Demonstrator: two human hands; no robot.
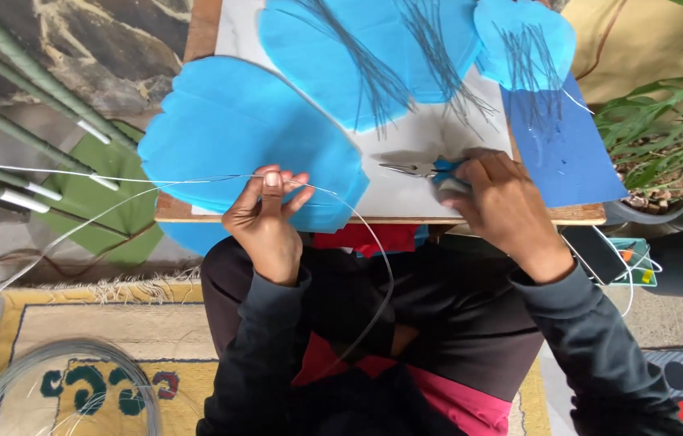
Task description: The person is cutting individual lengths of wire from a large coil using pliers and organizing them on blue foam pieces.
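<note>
The left grip pinches a thin wire over a blue paper petal. The right grip closes around blue-handled pliers on the counter, their tips pointing toward the left grip

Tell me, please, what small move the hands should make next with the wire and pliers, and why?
Probably bring the pliers across to the wire. The left hand pinches the wire over the blue paper petal, while the right hand grips the pliers on the table, apart from the wire.
</note>
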